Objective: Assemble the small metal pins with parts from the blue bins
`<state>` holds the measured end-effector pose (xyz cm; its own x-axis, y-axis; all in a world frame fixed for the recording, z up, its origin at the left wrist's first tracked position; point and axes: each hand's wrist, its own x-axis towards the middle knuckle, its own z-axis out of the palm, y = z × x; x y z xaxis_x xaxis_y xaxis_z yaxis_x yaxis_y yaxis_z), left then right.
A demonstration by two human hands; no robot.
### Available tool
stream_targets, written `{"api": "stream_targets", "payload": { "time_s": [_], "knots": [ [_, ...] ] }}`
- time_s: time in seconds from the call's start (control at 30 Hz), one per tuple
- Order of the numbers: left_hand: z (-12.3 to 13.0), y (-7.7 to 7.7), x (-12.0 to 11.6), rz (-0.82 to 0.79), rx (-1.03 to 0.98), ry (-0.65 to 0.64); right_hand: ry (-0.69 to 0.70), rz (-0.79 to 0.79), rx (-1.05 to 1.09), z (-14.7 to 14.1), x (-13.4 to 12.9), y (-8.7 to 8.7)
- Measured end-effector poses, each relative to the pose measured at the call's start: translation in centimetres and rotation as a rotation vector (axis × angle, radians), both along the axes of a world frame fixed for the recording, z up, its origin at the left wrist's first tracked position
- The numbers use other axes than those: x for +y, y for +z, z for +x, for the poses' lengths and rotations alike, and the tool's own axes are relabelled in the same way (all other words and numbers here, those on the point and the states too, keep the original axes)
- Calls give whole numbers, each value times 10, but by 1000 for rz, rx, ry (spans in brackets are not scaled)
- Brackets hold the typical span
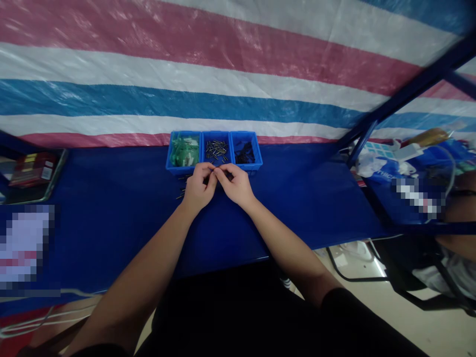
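Note:
My left hand (201,185) and my right hand (235,184) meet fingertip to fingertip above the blue table, just in front of three blue bins. Both are closed in a pinch, and whatever lies between the fingers is too small or hidden to name. Behind them, the middle bin (204,154) holds many small dark metal pins (217,148). The left bin (171,168) contains a green translucent bag (185,151) with pale pieces. Small black parts (243,152) lie in the right bin (259,157). A few dark pins (181,193) rest on the table beside my left hand.
The blue table (111,213) runs along a striped plastic sheet (238,84). A reddish box (32,169) stands at the far left. To the right are a blue metal frame (362,141), a cluttered neighbouring table with plastic bags (386,168), and part of another person (463,201).

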<state>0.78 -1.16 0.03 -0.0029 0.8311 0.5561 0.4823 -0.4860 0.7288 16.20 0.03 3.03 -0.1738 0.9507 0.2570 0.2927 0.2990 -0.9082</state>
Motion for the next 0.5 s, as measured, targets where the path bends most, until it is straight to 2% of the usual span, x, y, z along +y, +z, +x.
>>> {"api": "stream_targets", "payload": {
  "time_s": [0.1, 0.2, 0.5],
  "knots": [
    [-1, 1, 0, -5, 35, 41, 24, -86, 97, -2, 1, -1],
    [-1, 3, 0, -12, 73, 65, 19, -95, 154, -1, 1, -2],
    [-3, 0, 4, 9, 115, 59, -9, 131, 97, 3, 5, -10]
  ]
}}
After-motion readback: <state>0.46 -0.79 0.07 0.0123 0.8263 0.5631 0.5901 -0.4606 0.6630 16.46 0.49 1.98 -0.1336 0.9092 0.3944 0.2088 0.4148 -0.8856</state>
